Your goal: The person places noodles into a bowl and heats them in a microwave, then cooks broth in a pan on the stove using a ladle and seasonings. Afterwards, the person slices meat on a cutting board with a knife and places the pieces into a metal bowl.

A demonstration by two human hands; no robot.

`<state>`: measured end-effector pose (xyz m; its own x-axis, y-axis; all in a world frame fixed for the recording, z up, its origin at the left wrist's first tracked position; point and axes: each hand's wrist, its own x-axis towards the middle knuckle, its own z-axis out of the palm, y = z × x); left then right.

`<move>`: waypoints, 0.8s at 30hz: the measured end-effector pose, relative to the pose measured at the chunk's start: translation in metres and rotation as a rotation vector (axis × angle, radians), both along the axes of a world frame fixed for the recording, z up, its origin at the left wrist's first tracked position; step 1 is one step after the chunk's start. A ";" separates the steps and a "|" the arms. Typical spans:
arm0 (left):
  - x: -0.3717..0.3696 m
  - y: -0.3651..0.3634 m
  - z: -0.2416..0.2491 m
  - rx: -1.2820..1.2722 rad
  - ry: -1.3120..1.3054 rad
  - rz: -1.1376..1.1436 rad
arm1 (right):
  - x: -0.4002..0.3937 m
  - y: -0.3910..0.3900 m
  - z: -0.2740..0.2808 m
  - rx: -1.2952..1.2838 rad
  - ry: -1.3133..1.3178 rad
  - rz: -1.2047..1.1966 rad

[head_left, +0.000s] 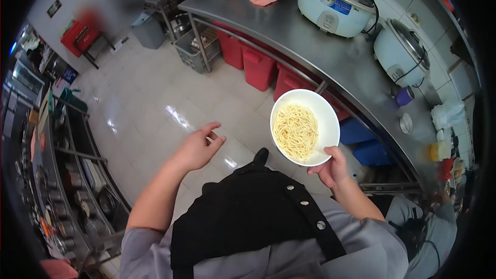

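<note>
A white bowl (330, 119) is gripped at its near right rim by my right hand (331, 168), with the thumb over the edge and fingers underneath. Pale yellow noodles (295, 132) lie inside it, toward the left side. My left hand (199, 147) hangs in the air to the left of the bowl, apart from it. Its fingers are loosely curled and apart, and nothing is in them. Below both hands is the black apron (237, 222) I wear.
A steel counter (330, 57) on the right bears two rice cookers (336, 8) and a purple cup (404, 95). Red bins (258, 67) and blue bins (372, 152) stand under it. Shelves with pots (77, 201) run along the left. Another person (429, 232) is at lower right.
</note>
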<state>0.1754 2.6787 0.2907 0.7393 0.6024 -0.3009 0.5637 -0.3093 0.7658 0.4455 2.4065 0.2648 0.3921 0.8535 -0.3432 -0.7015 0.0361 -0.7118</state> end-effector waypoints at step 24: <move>0.570 0.565 -0.089 0.603 -0.291 -0.153 | 0.166 0.358 0.009 -0.114 -0.006 -0.703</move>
<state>0.7451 3.2432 0.2013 0.8291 0.4850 0.2780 0.2775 -0.7888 0.5485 0.6120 2.7643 0.2734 0.8388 0.3568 -0.4111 -0.5353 0.4036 -0.7420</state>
